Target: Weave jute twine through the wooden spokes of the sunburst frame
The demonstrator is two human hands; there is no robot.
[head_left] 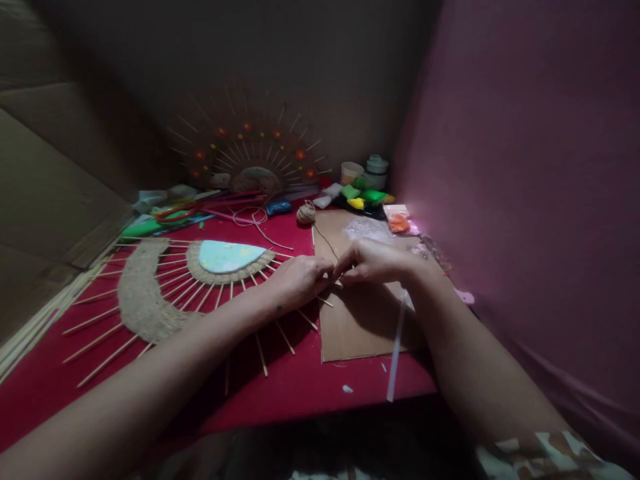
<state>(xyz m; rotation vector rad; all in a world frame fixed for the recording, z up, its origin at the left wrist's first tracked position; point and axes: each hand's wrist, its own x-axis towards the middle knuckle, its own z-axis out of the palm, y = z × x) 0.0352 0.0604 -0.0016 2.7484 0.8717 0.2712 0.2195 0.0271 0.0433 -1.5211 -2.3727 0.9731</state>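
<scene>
A half-round fan of thin wooden sticks (287, 338) lies on the red table, with a broad twine-woven band (137, 293) across part of it. Pale blue clay (227, 256) covers its inner half-disc, edged in woven twine. My left hand (303, 277) rests over the fan's right side, fingers closed in a pinch; what they hold is hidden. Fingertip to fingertip with it, my right hand (373, 261) pinches the twine (326, 238), which runs back to a twine ball (306, 213). Beneath the right hand is a cardboard sheet (360, 333).
A second stick fan with red flowers (247, 127) leans at the back wall. Coloured clay packets (373, 195), a cup (352, 172) and a jar (377, 171) stand behind. Orange-handled scissors (175, 212) lie back left. A translucent glue stick (397, 347) lies at the front right.
</scene>
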